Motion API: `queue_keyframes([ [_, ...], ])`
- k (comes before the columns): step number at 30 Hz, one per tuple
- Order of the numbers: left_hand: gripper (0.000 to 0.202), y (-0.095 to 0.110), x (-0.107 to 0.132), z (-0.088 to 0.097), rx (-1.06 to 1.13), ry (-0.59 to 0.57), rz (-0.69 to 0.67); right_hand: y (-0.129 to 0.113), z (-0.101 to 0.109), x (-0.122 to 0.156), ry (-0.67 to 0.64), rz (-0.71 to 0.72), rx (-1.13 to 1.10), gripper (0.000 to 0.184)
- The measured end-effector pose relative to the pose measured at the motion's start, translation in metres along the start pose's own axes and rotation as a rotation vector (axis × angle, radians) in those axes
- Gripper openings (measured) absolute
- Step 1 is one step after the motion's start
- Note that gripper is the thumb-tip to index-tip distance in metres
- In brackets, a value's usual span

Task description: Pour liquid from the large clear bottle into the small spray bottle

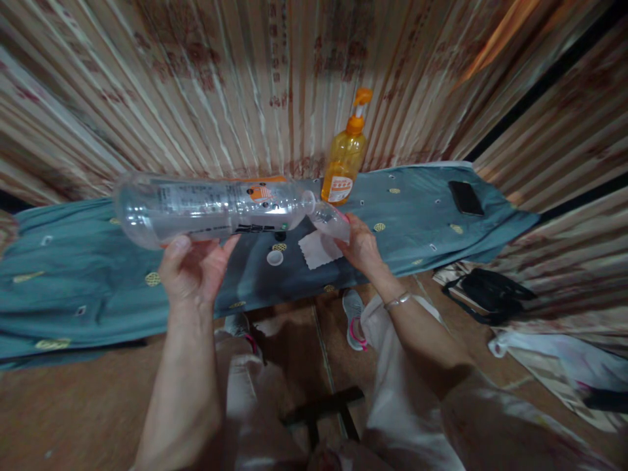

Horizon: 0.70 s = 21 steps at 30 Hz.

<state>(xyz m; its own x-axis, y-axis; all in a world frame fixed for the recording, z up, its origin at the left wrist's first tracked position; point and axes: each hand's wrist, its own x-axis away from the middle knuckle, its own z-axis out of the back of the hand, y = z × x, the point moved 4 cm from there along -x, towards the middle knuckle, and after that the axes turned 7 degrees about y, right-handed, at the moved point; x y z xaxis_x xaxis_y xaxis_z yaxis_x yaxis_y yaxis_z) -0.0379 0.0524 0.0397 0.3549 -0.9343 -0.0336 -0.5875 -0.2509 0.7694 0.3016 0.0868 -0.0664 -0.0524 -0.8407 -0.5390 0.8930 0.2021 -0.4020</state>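
A large clear plastic bottle (206,206) with printed text and an orange picture lies sideways in the air, its neck to the right. My left hand (193,271) is closed around its underside near the base end. At the bottle's mouth, my right hand (360,245) grips a small clear plastic container (331,222), tilted; its exact kind is hard to make out. The mouth and the container meet or nearly meet. Below them on the cloth are a white bottle cap (275,258) and a pale square of cloth or paper with a zigzag edge (316,250).
An orange pump bottle (346,157) stands behind my right hand on the teal patterned cloth (402,226). A dark phone (466,198) lies at the right. Striped curtains (220,85) hang behind. On the floor at right are a black bag (490,294) and a white bag (564,360).
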Motion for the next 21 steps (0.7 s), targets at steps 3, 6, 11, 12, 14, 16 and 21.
queue_keyframes([
  [3,0.056,0.0002,0.0004,-0.0015,0.007,0.0,-0.001,0.0005,-0.0006,0.0003,-0.007,0.0,-0.005,0.072],
  [6,0.062,0.0,0.0006,-0.0028,0.017,0.013,0.003,0.0023,-0.002,0.001,-0.009,-0.006,-0.006,0.072],
  [11,0.069,0.0,0.0002,-0.0029,0.025,0.023,0.009,0.002,-0.0024,0.0011,0.001,-0.005,0.002,0.073],
  [12,0.069,0.0001,0.0003,-0.0029,0.025,0.022,0.009,0.0015,-0.0023,0.001,-0.003,-0.007,0.006,0.073],
  [14,0.067,0.0004,0.0006,-0.0029,0.027,0.016,0.006,0.0005,-0.0019,0.0007,-0.011,-0.011,0.012,0.074],
  [16,0.065,0.0007,0.001,-0.003,0.029,0.01,0.002,0.0001,-0.0016,0.0006,-0.016,-0.011,0.011,0.074],
  [21,0.066,0.0006,0.0018,-0.0037,0.022,0.005,0.003,0.0017,-0.0021,0.001,-0.008,0.001,0.007,0.074],
])
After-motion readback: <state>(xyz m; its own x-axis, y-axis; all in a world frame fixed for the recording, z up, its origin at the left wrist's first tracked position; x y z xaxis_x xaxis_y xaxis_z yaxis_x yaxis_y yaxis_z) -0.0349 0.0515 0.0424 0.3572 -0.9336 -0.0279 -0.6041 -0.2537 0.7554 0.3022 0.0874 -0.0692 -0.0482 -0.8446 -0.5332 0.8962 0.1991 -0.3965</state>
